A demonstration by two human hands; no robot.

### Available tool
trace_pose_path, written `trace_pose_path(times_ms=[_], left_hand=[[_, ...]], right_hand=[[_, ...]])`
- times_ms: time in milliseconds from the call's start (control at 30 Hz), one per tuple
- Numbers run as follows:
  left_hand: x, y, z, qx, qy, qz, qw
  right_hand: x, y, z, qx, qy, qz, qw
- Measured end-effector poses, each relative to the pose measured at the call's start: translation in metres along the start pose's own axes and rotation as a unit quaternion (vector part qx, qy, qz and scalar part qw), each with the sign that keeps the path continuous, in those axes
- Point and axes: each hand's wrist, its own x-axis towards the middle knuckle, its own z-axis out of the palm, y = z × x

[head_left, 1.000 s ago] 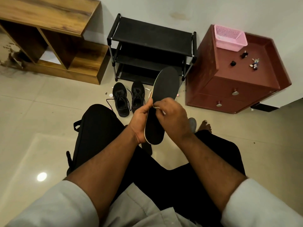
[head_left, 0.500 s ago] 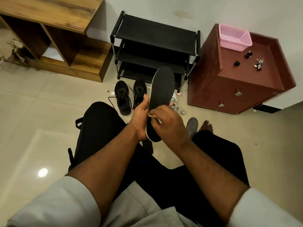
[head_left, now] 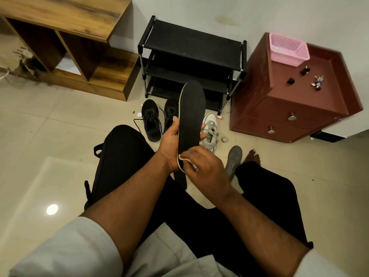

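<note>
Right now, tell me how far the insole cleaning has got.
Done: the black insole is out of a shoe, and a grey insole lies on the floor. In hand: the left hand holds the black insole upright while the right hand pinches a small white wipe at its lower edge. Left: neither insole is back inside the black shoes or the white sneaker.

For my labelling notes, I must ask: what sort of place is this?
Probably a home entrance area: a black shoe rack stands by the wall, black shoes lie on the tiled floor, and a maroon drawer chest carries a pink basket.
</note>
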Motion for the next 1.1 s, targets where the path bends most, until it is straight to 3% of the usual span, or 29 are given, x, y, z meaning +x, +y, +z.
trace_pose_path(times_ms=[133,333,533,700,933,1100], left_hand=[[-0.009,-0.005,0.005,0.004,-0.033,-0.023,0.999],[-0.016,-0.002,0.004,0.033,-0.062,0.032,0.997],[-0.011,0.007,0.000,0.019,-0.038,0.049,0.998],[-0.006,0.006,-0.001,0.033,-0.016,0.014,0.999],[-0.010,0.002,0.001,0.024,-0.047,-0.020,0.998],[-0.010,-0.001,0.000,0.051,-0.035,0.004,0.998]], right_hand=[[0.037,0.019,-0.010,-0.030,0.037,0.004,0.999],[0.075,0.035,-0.029,-0.060,0.076,0.011,0.995],[0.028,0.001,-0.005,-0.008,-0.011,-0.037,0.999],[-0.013,-0.012,-0.001,0.010,-0.040,-0.041,0.998],[0.051,0.014,-0.013,-0.039,0.019,-0.024,0.999],[0.096,0.026,-0.028,-0.067,0.070,-0.004,0.995]])
